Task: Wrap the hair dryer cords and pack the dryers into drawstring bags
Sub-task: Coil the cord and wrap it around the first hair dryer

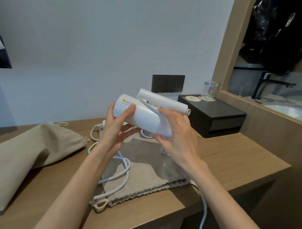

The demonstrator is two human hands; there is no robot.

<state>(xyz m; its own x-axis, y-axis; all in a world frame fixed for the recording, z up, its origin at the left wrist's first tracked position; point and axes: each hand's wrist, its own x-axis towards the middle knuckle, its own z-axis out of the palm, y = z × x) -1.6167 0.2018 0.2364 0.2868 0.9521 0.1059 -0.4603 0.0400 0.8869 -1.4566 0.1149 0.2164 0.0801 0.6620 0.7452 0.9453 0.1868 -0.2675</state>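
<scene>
2 bare forearms up, left hand (115, 129) and right hand (180, 137) with fingers (164, 113) round the hair dryer (143, 117)

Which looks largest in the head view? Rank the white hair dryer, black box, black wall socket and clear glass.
1. Tied: white plastic hair dryer and black rectangular box look alike; dryer held nearer the camera.
2. Then black double wall socket.
3. Last, clear drinking glass.

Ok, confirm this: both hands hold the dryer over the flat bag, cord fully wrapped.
Wrong on the cord. In the head view the left hand and right hand hold the dryer over the flat bag, but the cord lies in loose loops, unwrapped.
</scene>
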